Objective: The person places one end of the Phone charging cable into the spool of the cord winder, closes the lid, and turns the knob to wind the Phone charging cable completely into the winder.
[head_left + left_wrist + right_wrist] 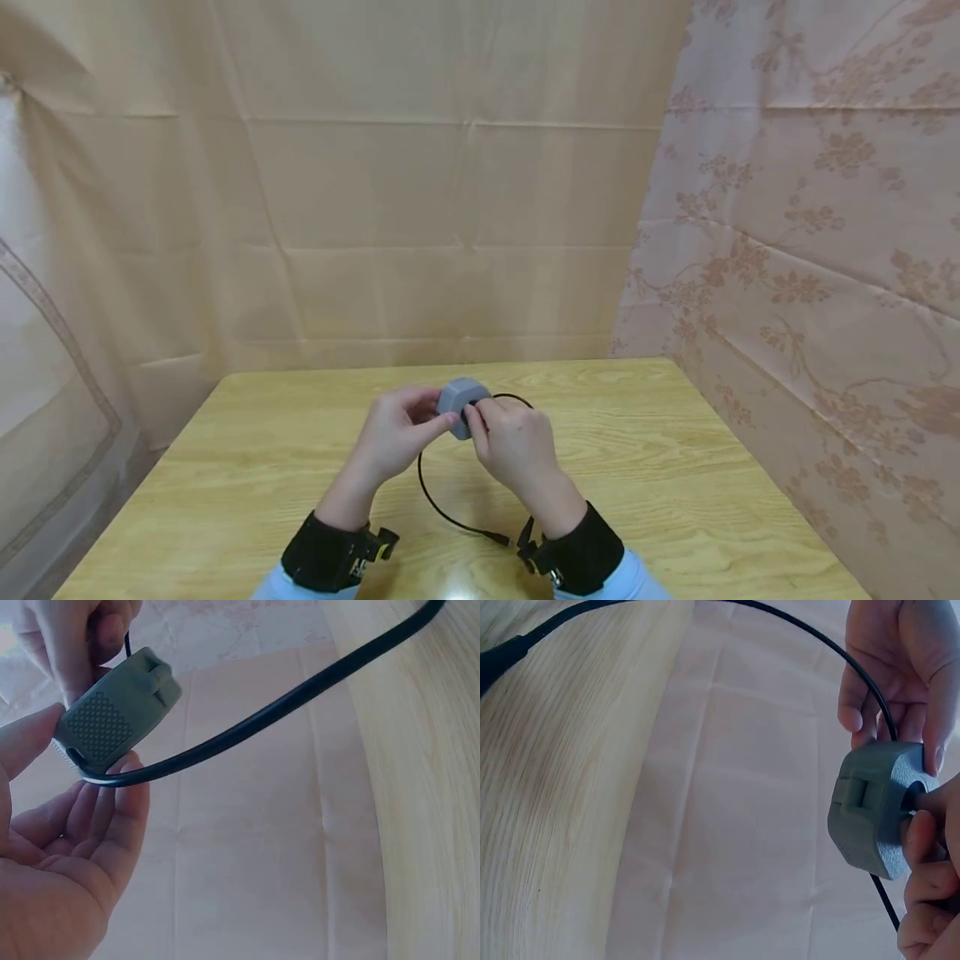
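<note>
Above the table, both hands work on a grey hexagonal cable winder (459,396) with a textured side and a small clip. My left hand (397,432) holds its left edge between thumb and fingers. My right hand (519,442) has curled fingers at the round opening in its face; in the right wrist view a fingertip reaches into that opening (915,796). What those fingertips touch inside is hidden. A black cable (277,709) comes out of the winder on two sides. One length loops down to a black connector (497,538) near the right wrist.
The light wood table (300,450) spreads beneath the hands. A beige curtain (420,208) hangs behind it, and a flowered curtain (810,275) hangs along the right side. Black straps with small cameras (573,546) sit on both wrists.
</note>
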Demonstrator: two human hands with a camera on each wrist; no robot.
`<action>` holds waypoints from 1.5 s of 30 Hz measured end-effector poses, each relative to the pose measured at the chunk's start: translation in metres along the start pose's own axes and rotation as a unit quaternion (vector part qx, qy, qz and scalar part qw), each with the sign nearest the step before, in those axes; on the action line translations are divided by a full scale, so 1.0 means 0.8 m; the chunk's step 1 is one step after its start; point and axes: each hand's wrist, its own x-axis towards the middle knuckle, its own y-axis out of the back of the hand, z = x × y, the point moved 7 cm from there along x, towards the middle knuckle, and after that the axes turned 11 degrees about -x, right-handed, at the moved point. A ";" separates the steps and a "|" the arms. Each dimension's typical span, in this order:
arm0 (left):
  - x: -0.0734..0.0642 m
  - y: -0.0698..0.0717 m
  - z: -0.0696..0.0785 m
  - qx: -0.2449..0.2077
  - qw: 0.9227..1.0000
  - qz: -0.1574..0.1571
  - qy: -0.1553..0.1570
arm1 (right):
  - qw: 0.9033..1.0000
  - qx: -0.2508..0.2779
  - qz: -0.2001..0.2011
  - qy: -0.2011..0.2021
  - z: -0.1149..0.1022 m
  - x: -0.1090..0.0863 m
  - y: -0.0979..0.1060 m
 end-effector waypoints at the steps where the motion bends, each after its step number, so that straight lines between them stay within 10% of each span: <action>1: 0.000 -0.001 0.000 0.000 1.000 0.001 -0.010 | 1.000 0.011 -0.001 -0.007 0.001 0.000 0.000; 7: 0.000 -0.005 0.001 0.028 0.998 0.025 -0.059 | 0.985 0.141 -0.019 -0.094 0.014 0.001 -0.005; 13: -0.001 -0.006 0.004 0.035 0.994 0.047 -0.089 | 0.907 0.321 -0.081 -0.259 0.028 -0.006 -0.023; 17: -0.002 -0.006 0.007 0.051 0.992 0.060 -0.104 | 0.818 0.428 -0.113 -0.368 0.031 -0.018 -0.040; 26: -0.004 -0.012 0.015 0.127 0.976 0.080 -0.160 | 0.539 0.669 -0.127 -0.496 0.020 -0.033 -0.068; 30: -0.004 -0.014 0.015 0.148 0.971 0.079 -0.171 | 0.466 0.713 -0.131 -0.508 0.013 -0.034 -0.072; 33: -0.003 -0.013 0.012 0.146 0.974 0.071 -0.158 | 0.460 0.715 -0.136 -0.508 0.013 -0.036 -0.074; 45: 0.002 -0.004 -0.006 0.122 0.990 0.032 -0.065 | 0.523 0.680 -0.156 -0.490 0.014 -0.041 -0.078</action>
